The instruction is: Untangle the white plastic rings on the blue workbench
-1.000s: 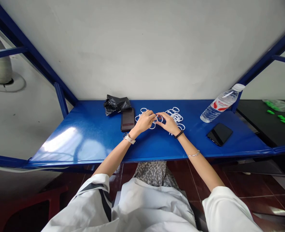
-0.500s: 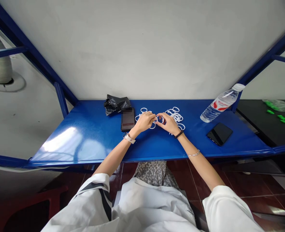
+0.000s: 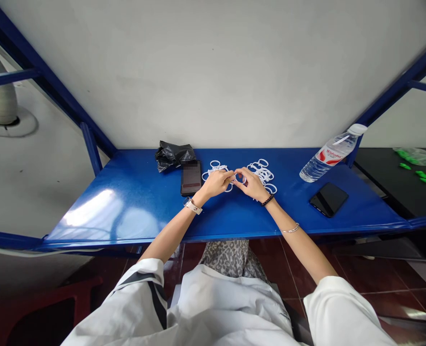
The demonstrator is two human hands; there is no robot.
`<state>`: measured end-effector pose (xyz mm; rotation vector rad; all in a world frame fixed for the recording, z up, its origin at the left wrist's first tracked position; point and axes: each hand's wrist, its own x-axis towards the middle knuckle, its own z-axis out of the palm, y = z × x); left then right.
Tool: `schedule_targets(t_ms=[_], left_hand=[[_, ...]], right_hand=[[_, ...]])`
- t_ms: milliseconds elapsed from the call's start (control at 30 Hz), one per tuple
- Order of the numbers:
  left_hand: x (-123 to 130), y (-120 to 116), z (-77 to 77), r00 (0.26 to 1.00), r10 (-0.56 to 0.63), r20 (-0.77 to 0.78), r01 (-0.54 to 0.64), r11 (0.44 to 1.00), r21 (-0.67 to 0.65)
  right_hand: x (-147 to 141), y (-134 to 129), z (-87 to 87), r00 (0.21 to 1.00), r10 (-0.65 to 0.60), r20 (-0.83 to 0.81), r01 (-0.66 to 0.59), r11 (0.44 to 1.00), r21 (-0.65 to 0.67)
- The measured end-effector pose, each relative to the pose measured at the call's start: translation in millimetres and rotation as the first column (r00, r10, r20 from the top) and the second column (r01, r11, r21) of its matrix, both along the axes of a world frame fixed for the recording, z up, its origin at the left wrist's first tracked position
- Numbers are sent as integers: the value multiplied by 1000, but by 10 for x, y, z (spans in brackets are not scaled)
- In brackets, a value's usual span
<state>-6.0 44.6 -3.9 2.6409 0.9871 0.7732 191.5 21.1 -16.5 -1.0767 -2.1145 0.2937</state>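
Note:
Between my two hands is a white ring [image 3: 240,179], above the blue table. My right hand [image 3: 251,184] pinches it, thumb and forefinger curled around it. My left hand [image 3: 216,183] has its fingers pressed together at the ring's left side, fingertips touching those of my right hand. A loose group of white rings [image 3: 215,164] lies behind and under my left hand. Another pile of white rings [image 3: 264,173] lies just behind and right of my right hand.
On the blue table [image 3: 155,211] lie a dark phone-like device [image 3: 191,179] and a crumpled black bag [image 3: 174,155] at left. A water bottle [image 3: 326,156] and a black phone [image 3: 329,199] are at right. Green pieces [image 3: 425,177] lie on a black surface farther right.
The fingers of my left hand have shifted slightly at the ring, and the held ring has moved a little. Both arms stay nearly in place.

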Motion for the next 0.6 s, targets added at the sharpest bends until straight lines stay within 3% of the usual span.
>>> schedule_targets(t_ms=[600], left_hand=[[6, -29, 31, 999, 30, 13, -30, 999, -28]], right_hand=[[-9, -13, 17, 1000, 0, -22, 1, 1000, 27]])
